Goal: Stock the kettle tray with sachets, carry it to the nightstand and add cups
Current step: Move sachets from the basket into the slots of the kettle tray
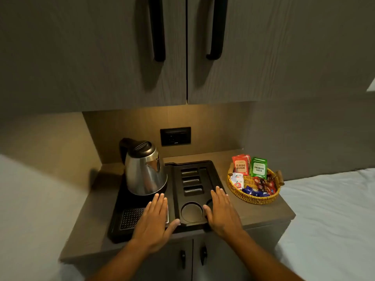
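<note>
On brown wooden table (261,214): black plastic kettle tray (194,165) slots empty; left hand (155,219), right hand (222,211) flat, grips apart, holding nothing. Stocking pending; next, reach sachets in round wicker basket (256,200).

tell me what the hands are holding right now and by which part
Nothing is held. Both hands are open and flat, the left hand over the black tray's front left and the right hand over its front right cup recess.

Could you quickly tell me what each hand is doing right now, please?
Left hand: open, flat over the tray, holding nothing.
Right hand: open, holding nothing.
</note>
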The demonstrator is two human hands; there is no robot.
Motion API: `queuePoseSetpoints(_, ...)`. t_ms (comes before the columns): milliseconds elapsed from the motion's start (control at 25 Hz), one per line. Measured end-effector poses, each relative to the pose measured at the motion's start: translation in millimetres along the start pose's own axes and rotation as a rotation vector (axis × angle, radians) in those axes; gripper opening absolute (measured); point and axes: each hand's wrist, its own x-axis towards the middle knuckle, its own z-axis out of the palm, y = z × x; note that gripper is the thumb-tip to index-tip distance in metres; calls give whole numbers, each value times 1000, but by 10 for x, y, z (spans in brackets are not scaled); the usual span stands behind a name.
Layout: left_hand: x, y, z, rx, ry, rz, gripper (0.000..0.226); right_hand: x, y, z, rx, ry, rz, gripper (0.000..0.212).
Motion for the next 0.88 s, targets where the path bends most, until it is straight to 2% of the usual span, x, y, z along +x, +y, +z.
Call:
queuePoseSetpoints(160, 182, -53, 114, 18, -10, 31, 95, 289, 180, -186, 64, 95, -49, 56)
queuePoseSetpoints(240, 213, -56, 160, 8, -37, 26, 98, 583, 410, -439, 56, 209, -11, 43)
queuePoseSetpoints(320, 234, -87, 204, 11, -53, 11, 100, 971, 687, -762, -26, 222, 86, 32)
queuePoseSetpoints(440, 280, -107, 220, 19, -89, -7, 103, 1517, 1012, -1069, -180, 20, 212, 47)
queuePoseSetpoints(560, 307, -108, 253, 20, -102, -20, 104, 1807, 1186, -1076, -195, -118, 252, 64)
queuePoseSetpoints(680, 320, -110, 243, 44, -115, -29, 103, 1906, 1281, -1001, -191, -167, 221, 77)
queuePoseSetpoints(880, 329, -80, 216, 56, -141, -47, 104, 1986, 1397, -902, -162, -163, 196, 78)
